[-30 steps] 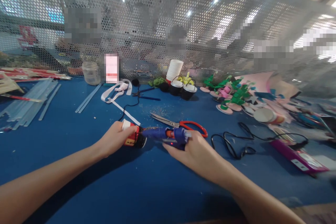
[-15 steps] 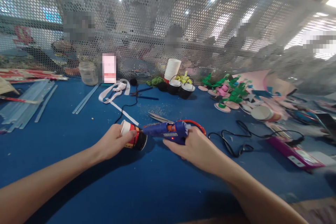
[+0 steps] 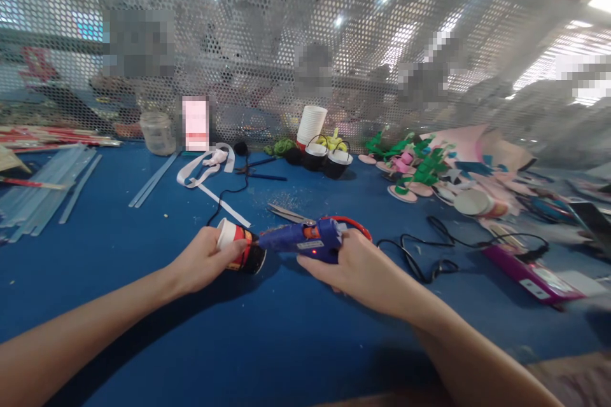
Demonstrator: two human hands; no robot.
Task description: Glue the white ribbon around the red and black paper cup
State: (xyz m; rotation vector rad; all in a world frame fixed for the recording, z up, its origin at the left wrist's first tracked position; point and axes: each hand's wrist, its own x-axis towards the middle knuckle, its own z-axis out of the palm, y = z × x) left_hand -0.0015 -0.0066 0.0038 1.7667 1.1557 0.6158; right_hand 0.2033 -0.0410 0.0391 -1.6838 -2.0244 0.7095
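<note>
My left hand [image 3: 203,257] is wrapped around a paper cup [image 3: 242,259], which is tilted on its side with its black-wrapped end to the right. The cup's middle is red and its rim white. A black yarn strand [image 3: 223,200] runs from the cup toward a dark ball at the back. In my right hand [image 3: 351,267] is a blue glue gun [image 3: 300,239] with a small red light lit. Its nozzle is at the cup's side, by my left thumb; whether it touches cannot be made out. Scissors [image 3: 289,212] with red handles lie behind the glue gun, partly hidden by it.
Glue sticks [image 3: 52,187] lie at the left, and a white ribbon [image 3: 224,203] behind the cup. Two small black buckets [image 3: 337,165] stand near stacked white cups [image 3: 312,124]. Green craft pieces [image 3: 429,168] and a purple power strip [image 3: 529,276] with a black cord are at the right.
The view has shifted very slightly, moving everything a little to the left. Both hands keep their grip, and the nozzle stays at the cup.
</note>
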